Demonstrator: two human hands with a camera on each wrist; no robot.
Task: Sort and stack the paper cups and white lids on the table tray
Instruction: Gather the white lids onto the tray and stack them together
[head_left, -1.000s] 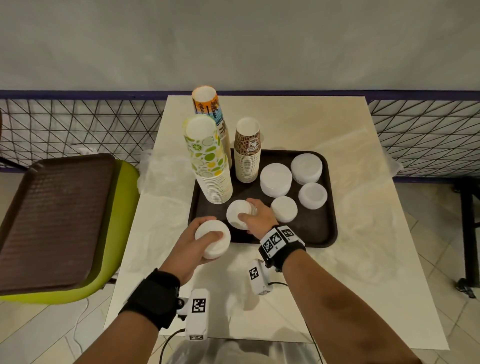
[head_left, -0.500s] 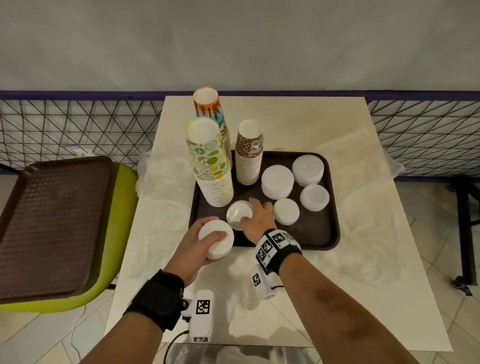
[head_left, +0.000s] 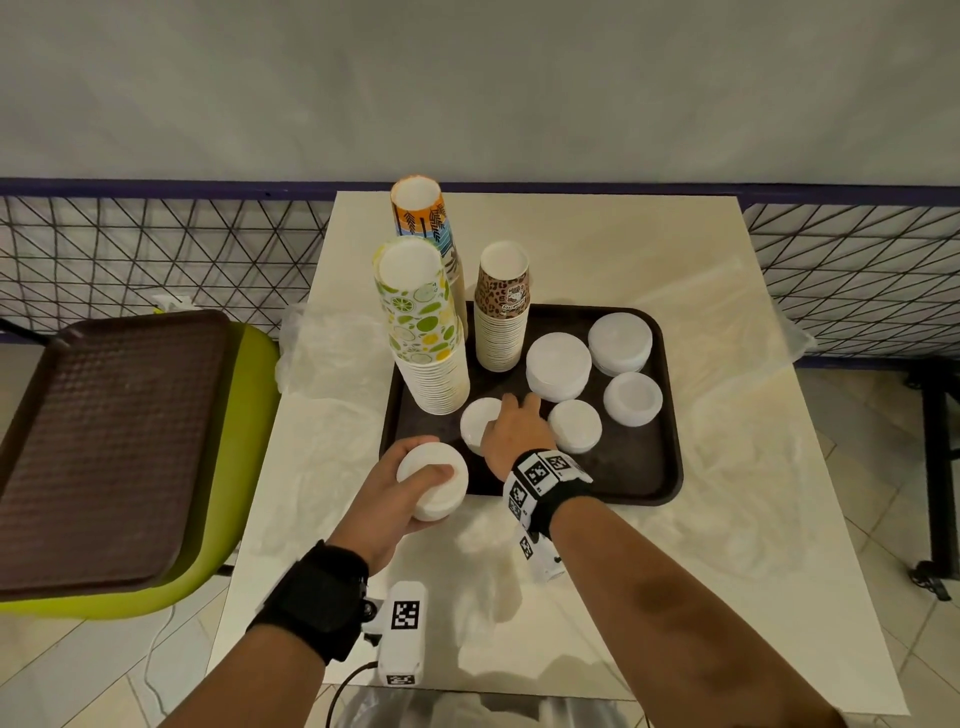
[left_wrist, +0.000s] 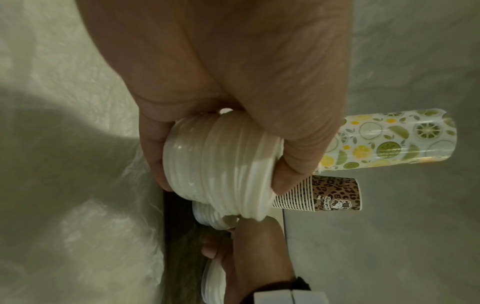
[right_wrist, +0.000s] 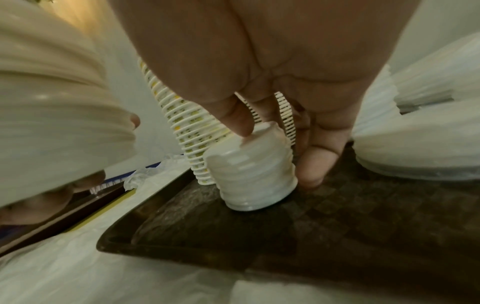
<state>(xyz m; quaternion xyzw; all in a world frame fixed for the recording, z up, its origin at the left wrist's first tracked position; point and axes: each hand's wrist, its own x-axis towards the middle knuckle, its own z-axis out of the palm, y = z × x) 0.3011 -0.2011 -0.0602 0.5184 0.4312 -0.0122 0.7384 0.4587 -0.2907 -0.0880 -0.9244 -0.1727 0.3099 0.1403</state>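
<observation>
Fingers (left_wrist: 288, 176) of the left hand (head_left: 400, 483) curl around a stack of lids (head_left: 434, 480), keeping them together. Right hand (head_left: 514, 431) fingers pinch another lid stack (right_wrist: 253, 170) under them, maybe to lift it.

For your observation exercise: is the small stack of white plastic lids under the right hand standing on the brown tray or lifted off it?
Standing on it: the small lid stack has its base flat on the brown tray, with the right hand gripping it.

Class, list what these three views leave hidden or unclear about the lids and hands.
- Orange cup stack: base hidden by lime cup stack, head view.
- Held lid stack: count unreadable, left hand covers it.
- Tray lid stack: far side hidden by right hand.
- Right fingertips: hidden in head view.
</observation>
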